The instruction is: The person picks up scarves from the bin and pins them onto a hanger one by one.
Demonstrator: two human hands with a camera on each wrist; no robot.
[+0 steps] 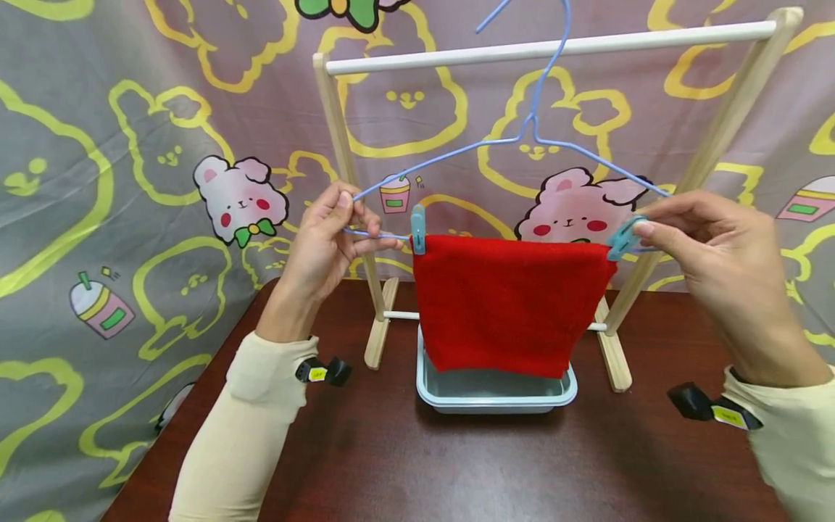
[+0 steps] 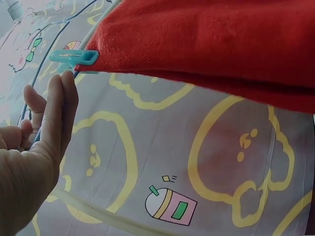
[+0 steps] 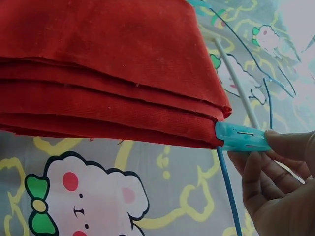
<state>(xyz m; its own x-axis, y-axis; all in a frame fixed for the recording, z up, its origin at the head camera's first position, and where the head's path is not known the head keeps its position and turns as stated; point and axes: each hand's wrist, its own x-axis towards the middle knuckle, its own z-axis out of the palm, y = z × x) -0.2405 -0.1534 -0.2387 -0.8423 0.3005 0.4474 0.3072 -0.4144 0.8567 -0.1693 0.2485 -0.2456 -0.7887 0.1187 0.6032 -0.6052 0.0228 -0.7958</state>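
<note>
A blue wire hanger [image 1: 457, 151] is held up in front of the rack. My left hand [image 1: 320, 235] pinches its left corner between thumb and forefinger, the other fingers extended along the lower wire. From that wire hangs a folded red cloth [image 1: 509, 304], in several layers. One turquoise clothespin [image 1: 418, 230] clips the cloth's upper left corner, just beyond my left fingertips. At the upper right corner, my right hand [image 1: 730, 246] pinches a second turquoise clothespin [image 3: 241, 136] between thumb and fingers. Its tip bites the cloth's edge at the wire.
Behind the hanger stands a wooden rack with a white top bar [image 1: 652, 42] and splayed feet. Below the cloth, a light blue basin [image 1: 496, 404] sits on the dark wooden table [image 1: 391, 457]. A patterned curtain [image 1: 163, 239] hangs behind and to the left.
</note>
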